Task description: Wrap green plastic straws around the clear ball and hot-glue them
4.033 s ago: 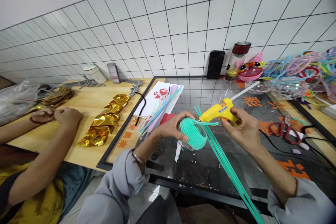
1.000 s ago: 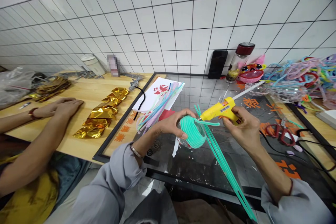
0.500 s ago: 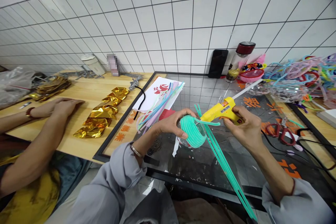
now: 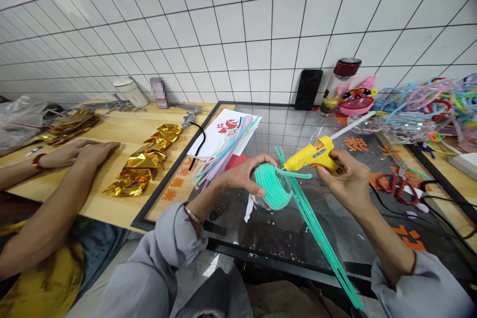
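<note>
My left hand point(image 4: 248, 175) is closed round a clear ball wrapped in teal cord point(image 4: 274, 188), holding it above the dark glass panel. A loose end of the cord sticks out to the right. In my right hand point(image 4: 346, 174) is a yellow hot glue gun point(image 4: 311, 154), its nozzle at the upper right of the wrapped ball; whether the tip touches the cord I cannot tell. A white glue stick point(image 4: 352, 125) juts from the gun's back. Beneath the ball and gun, a bundle of straight teal strips point(image 4: 320, 231) slants toward the front edge.
Pastel strips point(image 4: 227, 151) lie on white paper point(image 4: 208, 131) behind my left hand. Red scissors point(image 4: 397, 186) and black cables are at right, before a tangled heap of coloured strips point(image 4: 428, 102). A phone point(image 4: 308, 89) and bottle point(image 4: 340, 87) stand behind. Another person's hands point(image 4: 87, 151) rest near gold foil point(image 4: 143, 161).
Almost nothing differs. The view has shifted very slightly, and the glue gun's nozzle sits a touch closer to the wrapped ball.
</note>
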Demonstrator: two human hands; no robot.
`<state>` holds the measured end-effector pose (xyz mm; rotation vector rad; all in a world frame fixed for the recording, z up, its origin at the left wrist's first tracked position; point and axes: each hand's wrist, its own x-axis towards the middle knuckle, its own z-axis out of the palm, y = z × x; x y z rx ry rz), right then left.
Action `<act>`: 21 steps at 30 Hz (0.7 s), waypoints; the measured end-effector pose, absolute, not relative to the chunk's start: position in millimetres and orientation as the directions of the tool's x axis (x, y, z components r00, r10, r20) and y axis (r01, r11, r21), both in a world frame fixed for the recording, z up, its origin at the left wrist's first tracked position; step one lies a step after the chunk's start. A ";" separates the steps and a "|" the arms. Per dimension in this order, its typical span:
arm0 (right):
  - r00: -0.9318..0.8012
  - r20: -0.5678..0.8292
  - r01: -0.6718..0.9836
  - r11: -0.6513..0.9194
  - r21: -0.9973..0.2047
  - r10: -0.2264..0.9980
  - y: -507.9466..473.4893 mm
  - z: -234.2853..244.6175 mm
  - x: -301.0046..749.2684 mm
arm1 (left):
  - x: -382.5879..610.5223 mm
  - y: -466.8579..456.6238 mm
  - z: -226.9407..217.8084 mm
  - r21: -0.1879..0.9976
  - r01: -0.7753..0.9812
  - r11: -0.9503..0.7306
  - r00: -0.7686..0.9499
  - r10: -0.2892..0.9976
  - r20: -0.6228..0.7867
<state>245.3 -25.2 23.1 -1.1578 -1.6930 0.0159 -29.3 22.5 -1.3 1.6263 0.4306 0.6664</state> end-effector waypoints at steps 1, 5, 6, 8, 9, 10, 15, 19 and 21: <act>0.005 0.725 0.676 0.532 -0.510 0.689 -25.2 23.2 245.3 | -29.3 22.5 -1.2 0.981 -0.092 -0.168 0.764 0.621 0.178; 0.002 0.713 0.679 0.522 -0.516 0.702 -25.1 23.9 245.4 | -28.9 22.1 -0.6 0.982 -0.090 -0.163 0.764 0.622 0.174; 0.000 0.713 0.675 0.526 -0.517 0.701 -25.0 23.9 245.6 | -28.7 21.9 -0.3 0.983 -0.094 -0.159 0.764 0.621 0.174; -0.002 0.716 0.666 0.536 -0.520 0.698 -24.7 23.6 246.2 | -28.3 21.5 0.3 0.983 -0.106 -0.149 0.765 0.619 0.176; -0.004 0.718 0.660 0.541 -0.521 0.696 -24.5 23.3 246.5 | -28.2 21.4 0.6 0.983 -0.111 -0.146 0.765 0.619 0.178; -0.007 0.718 0.656 0.545 -0.522 0.696 -24.3 23.0 246.9 | -28.1 21.2 0.8 0.983 -0.114 -0.143 0.765 0.619 0.179; -0.002 0.705 0.666 0.527 -0.528 0.709 -23.9 21.9 248.2 | -28.2 21.0 1.6 0.983 -0.104 -0.150 0.765 0.620 0.176; -0.009 0.711 0.676 0.528 -0.514 0.703 -24.3 21.9 248.2 | -28.3 20.9 1.9 0.984 -0.104 -0.144 0.765 0.621 0.172; -0.014 0.718 0.672 0.539 -0.509 0.696 -24.4 22.2 248.0 | -28.2 20.6 2.2 0.984 -0.110 -0.140 0.764 0.621 0.174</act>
